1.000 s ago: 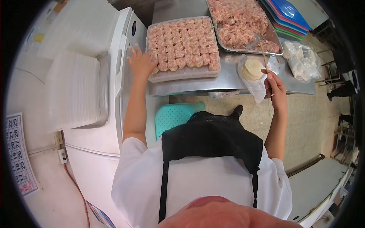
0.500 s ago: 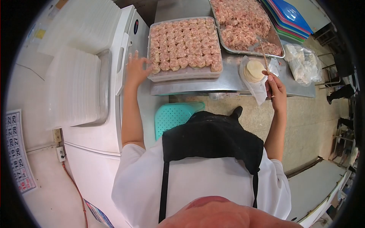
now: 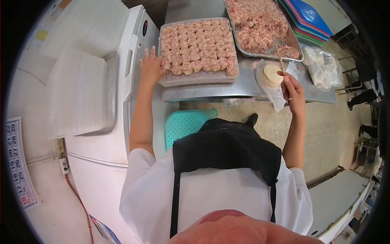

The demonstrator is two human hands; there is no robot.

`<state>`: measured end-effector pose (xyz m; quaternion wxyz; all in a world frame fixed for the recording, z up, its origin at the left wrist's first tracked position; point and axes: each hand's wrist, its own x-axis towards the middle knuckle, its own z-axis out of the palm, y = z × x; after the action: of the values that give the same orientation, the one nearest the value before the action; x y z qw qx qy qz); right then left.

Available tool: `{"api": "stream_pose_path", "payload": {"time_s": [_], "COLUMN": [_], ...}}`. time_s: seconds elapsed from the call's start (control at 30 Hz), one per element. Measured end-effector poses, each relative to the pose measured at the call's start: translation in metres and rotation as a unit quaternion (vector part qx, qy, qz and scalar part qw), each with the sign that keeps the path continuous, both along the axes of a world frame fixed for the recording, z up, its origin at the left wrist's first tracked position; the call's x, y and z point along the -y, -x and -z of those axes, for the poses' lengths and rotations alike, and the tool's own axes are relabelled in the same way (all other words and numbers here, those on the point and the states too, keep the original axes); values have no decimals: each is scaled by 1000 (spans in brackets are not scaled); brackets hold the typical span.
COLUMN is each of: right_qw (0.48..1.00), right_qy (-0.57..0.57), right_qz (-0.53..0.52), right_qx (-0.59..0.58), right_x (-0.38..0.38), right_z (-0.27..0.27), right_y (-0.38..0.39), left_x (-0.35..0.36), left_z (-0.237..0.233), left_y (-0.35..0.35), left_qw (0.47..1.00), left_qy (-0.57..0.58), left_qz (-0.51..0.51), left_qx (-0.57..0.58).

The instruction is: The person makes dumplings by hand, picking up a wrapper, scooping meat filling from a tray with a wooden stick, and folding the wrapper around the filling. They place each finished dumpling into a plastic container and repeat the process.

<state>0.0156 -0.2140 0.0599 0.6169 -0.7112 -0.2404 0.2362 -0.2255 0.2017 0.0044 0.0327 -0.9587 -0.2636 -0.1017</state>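
Left hand (image 3: 151, 67) at dumpling tray (image 3: 195, 79) corner (stick (image 3: 279, 52) in right hand (image 3: 293, 91))

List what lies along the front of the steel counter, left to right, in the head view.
From the left: left hand → tray of dumplings → stack of round wrappers → right hand, holding a wooden stick → clear plastic bag.

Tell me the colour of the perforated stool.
The stool is turquoise; the head view shows it.
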Motion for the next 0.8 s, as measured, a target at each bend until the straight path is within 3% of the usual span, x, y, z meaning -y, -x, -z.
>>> {"api": "stream_pose_path", "payload": {"time_s": [0.33, 0.43, 0.53, 0.8], "right_qw": [1000, 1000, 1000, 1000], "right_qy": [5, -3, -11, -3], "right_qz": [11, 13, -2, 16], "right_qx": [11, -2, 2, -13], "right_x": [6, 0, -1, 7], "right_z": [0, -3, -4, 2], "right_y": [1, 2, 1, 2], "left_x": [25, 23, 9, 23], "left_z": [-32, -12, -7, -15], "left_y": [-5, -9, -9, -14], "left_qw": [994, 993, 998, 989], "left_qy": [76, 52, 42, 95], "left_qz": [67, 100, 35, 116], "left_qx": [-30, 18, -10, 12]}}
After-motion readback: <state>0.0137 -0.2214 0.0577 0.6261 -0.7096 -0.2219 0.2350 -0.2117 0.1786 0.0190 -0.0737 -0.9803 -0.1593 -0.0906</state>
